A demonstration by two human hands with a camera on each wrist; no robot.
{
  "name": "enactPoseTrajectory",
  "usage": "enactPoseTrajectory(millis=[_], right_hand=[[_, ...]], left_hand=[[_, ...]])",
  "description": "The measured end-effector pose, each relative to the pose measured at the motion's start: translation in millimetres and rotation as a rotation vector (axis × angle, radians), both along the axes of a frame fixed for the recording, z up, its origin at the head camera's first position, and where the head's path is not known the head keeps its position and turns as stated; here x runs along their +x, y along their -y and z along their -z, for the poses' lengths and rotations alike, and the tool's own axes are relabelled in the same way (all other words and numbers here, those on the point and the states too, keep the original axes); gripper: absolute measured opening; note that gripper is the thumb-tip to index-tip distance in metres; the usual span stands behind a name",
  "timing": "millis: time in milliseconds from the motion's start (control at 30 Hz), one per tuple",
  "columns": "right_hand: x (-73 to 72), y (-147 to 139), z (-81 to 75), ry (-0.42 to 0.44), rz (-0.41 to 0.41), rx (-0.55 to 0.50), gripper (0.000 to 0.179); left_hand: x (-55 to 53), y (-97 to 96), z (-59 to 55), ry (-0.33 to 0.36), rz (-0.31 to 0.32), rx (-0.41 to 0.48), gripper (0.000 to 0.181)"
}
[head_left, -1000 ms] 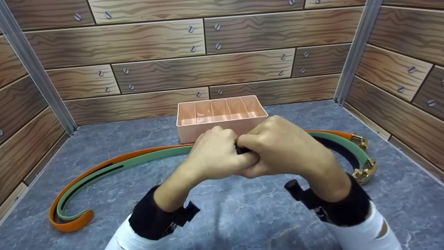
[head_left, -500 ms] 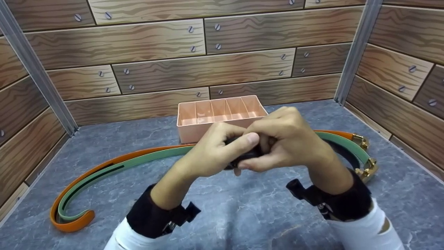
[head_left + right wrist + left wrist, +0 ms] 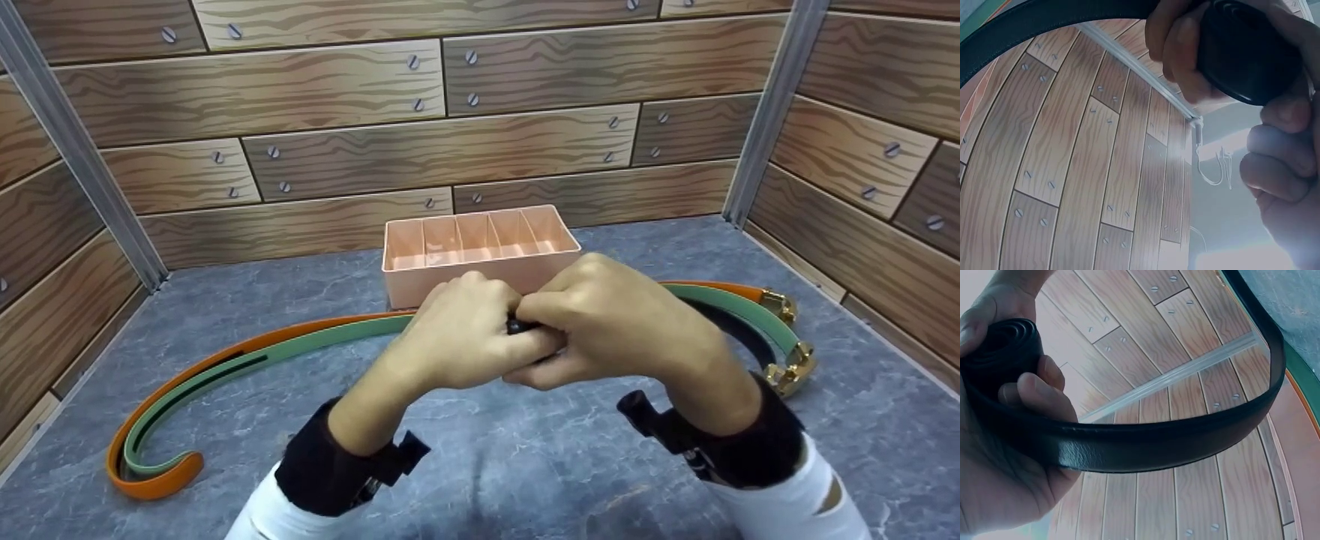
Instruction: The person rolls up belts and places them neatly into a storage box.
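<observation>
Both hands meet in front of the pink box in the head view, around a black belt (image 3: 1145,447) wound partly into a coil (image 3: 1241,62). My left hand (image 3: 457,337) curls its fingers about the coil, and the strap passes across its palm in the left wrist view. From the other side my right hand (image 3: 622,322) grips the same coil, fingers bent. Most of the roll is hidden by the hands in the head view. The unrolled length arcs away from them, and a black stretch shows at the right inside the green belt (image 3: 315,341).
Alongside the green belt lies an orange belt (image 3: 154,487), curled at its left end. Gold buckles (image 3: 795,367) sit at the right. A pink divided box (image 3: 480,277) stands behind the hands on the grey marbled tabletop (image 3: 480,465). Wood-patterned walls (image 3: 450,150) enclose it.
Half a second ago the fingers were lifted and spread, showing more of the black roll. Now both hands have closed around it again, as one second ago. The other belts and box stay put.
</observation>
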State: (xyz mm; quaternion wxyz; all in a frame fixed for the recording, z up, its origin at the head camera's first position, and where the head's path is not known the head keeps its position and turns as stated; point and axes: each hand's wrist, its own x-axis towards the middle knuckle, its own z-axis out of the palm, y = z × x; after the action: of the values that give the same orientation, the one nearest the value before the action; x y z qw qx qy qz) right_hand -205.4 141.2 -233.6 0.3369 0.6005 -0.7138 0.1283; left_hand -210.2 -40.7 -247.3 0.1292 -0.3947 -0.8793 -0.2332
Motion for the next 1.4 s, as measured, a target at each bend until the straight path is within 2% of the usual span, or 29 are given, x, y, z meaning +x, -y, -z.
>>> enactPoseTrajectory(millis=[100,167,233,367,433,467,533,567,667,733,800,900,1000,1133,1233,1333,1400], right_hand=[[-1.8,0,0.7,0.009,-0.056,-0.013,0.040],[-3.8,-1,0.4,0.013,-0.104,-0.030,0.040],[-6.4,-3,0.2,0.024,-0.162,-0.059,0.039],[-11.5,-6,-0.2,0.096,-0.306,-0.164,0.034],[-13.1,-6,-0.5,0.134,-0.357,-0.208,0.033],[-13.3,-6,-0.9,0.147,-0.369,-0.220,0.031],[-13.0,-7,-2.3,0.166,-0.356,-0.210,0.027],[-12.0,-7,-3.0,0.168,-0.330,-0.192,0.027],[-6.6,-8,-4.4,0.122,-0.186,-0.102,0.030],[-2.6,-8,-4.5,0.074,-0.084,-0.037,0.035],[0.5,-7,-3.7,0.028,-0.001,0.013,0.042],[2.3,-5,-2.1,0.002,0.042,0.050,0.042],[2.2,-3,-0.9,-0.003,0.029,0.056,0.040],[-0.5,-1,-1.0,-0.004,-0.047,0.019,0.039],[-4.9,-2,-2.1,0.011,-0.140,-0.054,0.036],[-10.7,-5,-3.2,0.053,-0.245,-0.176,0.028],[-14.0,-6,-3.5,0.091,-0.299,-0.251,0.025]], left_hand=[[-0.9,1.8,-0.9,0.034,0.079,0.023,0.043],[-2.3,3.2,-1.4,0.060,0.156,0.060,0.042],[-4.7,4.4,-1.4,0.097,0.251,0.117,0.042],[-8.1,4.5,-0.1,0.231,0.470,0.277,0.054],[-8.3,2.9,0.4,0.248,0.541,0.339,0.061],[-7.5,2.2,0.0,0.243,0.553,0.360,0.061],[-5.9,1.3,-0.9,0.198,0.532,0.376,0.054],[-4.8,1.3,-1.3,0.163,0.490,0.366,0.050],[-1.7,2.4,-2.1,0.087,0.312,0.270,0.039],[-0.6,2.7,-1.9,0.055,0.196,0.180,0.039],[0.0,2.6,-1.9,0.044,0.115,0.103,0.042],[0.3,2.9,-2.3,0.065,0.062,0.052,0.042],[0.0,3.5,-3.2,0.090,0.076,0.048,0.038],[-1.3,4.9,-4.5,0.132,0.149,0.087,0.039],[-3.3,5.8,-3.9,0.201,0.244,0.181,0.039],[-5.0,5.4,-2.7,0.297,0.379,0.315,0.043],[-5.0,4.4,-2.1,0.349,0.459,0.391,0.052]])
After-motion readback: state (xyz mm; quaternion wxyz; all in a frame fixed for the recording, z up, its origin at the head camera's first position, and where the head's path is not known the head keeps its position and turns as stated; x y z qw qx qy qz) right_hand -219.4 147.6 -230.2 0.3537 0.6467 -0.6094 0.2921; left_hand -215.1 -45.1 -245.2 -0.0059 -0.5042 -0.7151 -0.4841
